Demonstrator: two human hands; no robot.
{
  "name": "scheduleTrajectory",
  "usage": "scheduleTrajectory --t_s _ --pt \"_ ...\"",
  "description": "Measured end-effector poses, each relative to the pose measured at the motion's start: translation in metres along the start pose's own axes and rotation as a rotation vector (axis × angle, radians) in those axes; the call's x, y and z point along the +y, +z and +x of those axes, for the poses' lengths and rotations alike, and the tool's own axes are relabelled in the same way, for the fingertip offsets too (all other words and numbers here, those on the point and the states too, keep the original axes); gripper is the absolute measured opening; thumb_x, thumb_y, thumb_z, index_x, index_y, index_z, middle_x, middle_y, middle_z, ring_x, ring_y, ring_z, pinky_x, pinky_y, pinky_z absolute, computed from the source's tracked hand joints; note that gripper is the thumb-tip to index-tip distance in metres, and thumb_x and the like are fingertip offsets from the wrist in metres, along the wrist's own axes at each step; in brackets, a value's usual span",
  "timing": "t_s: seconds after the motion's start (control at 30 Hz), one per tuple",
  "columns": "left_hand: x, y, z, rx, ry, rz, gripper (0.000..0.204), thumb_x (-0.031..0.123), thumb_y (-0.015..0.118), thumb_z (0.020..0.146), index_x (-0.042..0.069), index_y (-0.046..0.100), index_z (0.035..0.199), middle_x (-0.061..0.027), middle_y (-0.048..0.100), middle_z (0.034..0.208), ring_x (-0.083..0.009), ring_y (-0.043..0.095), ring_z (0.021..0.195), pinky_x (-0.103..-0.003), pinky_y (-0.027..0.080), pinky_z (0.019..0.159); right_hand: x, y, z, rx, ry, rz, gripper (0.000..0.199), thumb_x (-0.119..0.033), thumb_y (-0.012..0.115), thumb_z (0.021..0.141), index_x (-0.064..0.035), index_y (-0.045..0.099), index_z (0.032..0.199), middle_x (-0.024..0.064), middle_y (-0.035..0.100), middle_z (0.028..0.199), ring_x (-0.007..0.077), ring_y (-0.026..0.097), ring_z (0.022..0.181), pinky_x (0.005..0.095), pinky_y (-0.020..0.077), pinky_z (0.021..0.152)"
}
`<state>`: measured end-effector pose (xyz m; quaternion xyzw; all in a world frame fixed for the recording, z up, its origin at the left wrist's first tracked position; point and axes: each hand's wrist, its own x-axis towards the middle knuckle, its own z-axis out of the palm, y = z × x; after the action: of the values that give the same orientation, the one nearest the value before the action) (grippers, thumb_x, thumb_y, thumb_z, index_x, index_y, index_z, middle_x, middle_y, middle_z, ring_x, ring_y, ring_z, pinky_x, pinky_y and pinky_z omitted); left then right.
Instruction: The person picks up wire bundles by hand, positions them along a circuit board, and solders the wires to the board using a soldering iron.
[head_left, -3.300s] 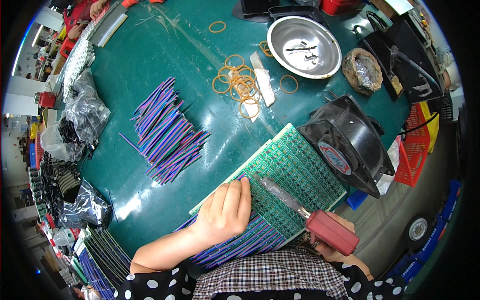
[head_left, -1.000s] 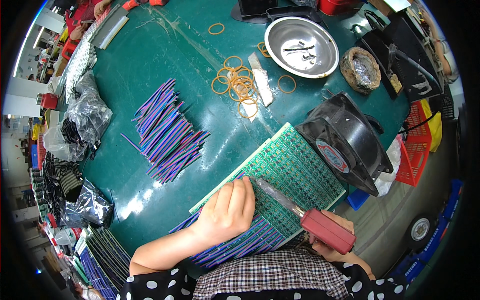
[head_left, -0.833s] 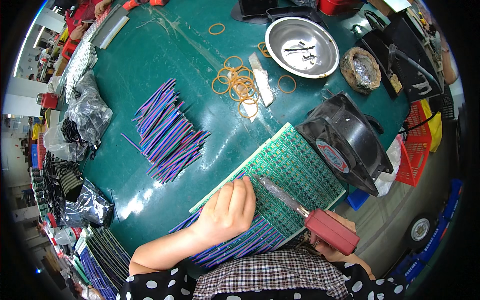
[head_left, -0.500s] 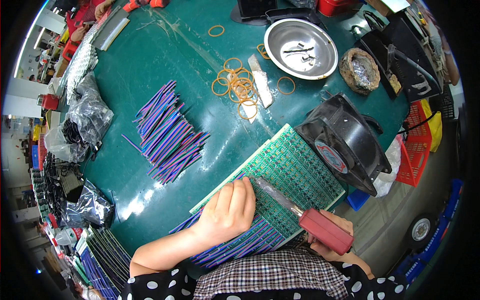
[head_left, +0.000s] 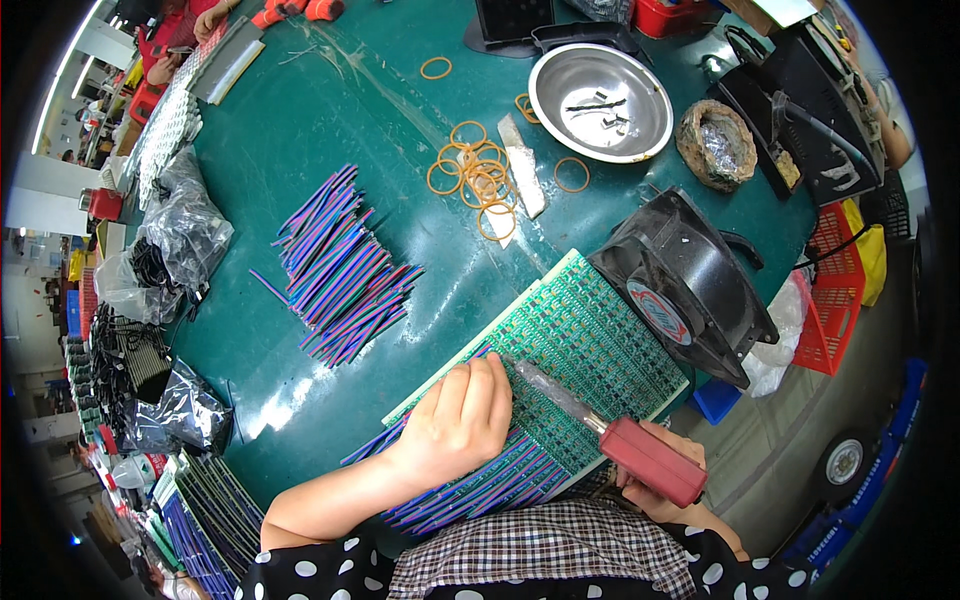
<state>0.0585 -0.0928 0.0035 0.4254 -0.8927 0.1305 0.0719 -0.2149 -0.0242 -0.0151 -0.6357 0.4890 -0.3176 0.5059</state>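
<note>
My left hand (head_left: 462, 410) is closed in a pinch at the left part of a green circuit board panel (head_left: 600, 330); a thin multicoloured wire end shows at its fingertips. My right hand (head_left: 672, 455) grips a red-bodied soldering gun (head_left: 650, 462), its grey, crusted barrel pointing up-left over the panel. The gun's tip lies just right of my left fingertips, with a small gap between. A row of wires (head_left: 480, 495) in blue, purple and green runs from the panel's lower part toward me. Part of the panel is hidden under my left hand.
A pile of cut wires (head_left: 345, 270) lies left of centre. Rubber bands (head_left: 485, 175) and a steel bowl (head_left: 600, 100) with scraps sit farther back. A black fan (head_left: 685, 285) stands against the panel's right side. Plastic bags (head_left: 185, 220) line the left edge.
The soldering gun's tip has drawn slightly away from my left fingertips, down and right. My left hand keeps its pinch. The whole view has shifted a little.
</note>
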Motion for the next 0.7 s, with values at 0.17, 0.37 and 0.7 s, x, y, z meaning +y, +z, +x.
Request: scheduleTrajectory --t_s 0.17,0.37,0.7 --pt "-0.002 0.001 -0.001 -0.007 0.019 0.024 0.031 0.005 0.063 0.069 -0.007 0.064 0.098 -0.0121 0.060 0.088 -0.0186 0.060 0.073 -0.024 0.049 0.057 0.004 -0.002 -0.008 0.037 0.049 0.033 0.078 -0.041 0.083 0.068 0.0089 0.052 0.120 0.0089 0.067 0.082 0.0160 0.064 0.064 0.0248 0.0502 0.057" --pt "0.000 0.000 -0.001 -0.030 0.023 0.058 0.031 0.007 0.062 0.070 -0.007 0.064 0.098 -0.0114 0.060 0.087 -0.0183 0.060 0.074 -0.024 0.050 0.060 -0.005 -0.001 -0.003 0.041 0.065 0.184 0.065 -0.027 0.080 0.075 0.0093 0.051 0.122 0.0085 0.068 0.078 0.0164 0.067 0.064 0.0250 0.0519 0.060" --pt "-0.001 -0.020 0.003 -0.107 -0.219 -0.323 0.033 0.004 0.065 0.072 -0.005 0.062 0.103 -0.0119 0.058 0.093 -0.0245 0.059 0.082 -0.032 0.050 0.066 0.015 0.007 -0.017 0.094 0.063 0.320 0.073 -0.030 0.075 0.081 0.0069 0.040 0.133 0.0110 0.065 0.080 0.0153 0.063 0.060 0.0263 0.0510 0.057"
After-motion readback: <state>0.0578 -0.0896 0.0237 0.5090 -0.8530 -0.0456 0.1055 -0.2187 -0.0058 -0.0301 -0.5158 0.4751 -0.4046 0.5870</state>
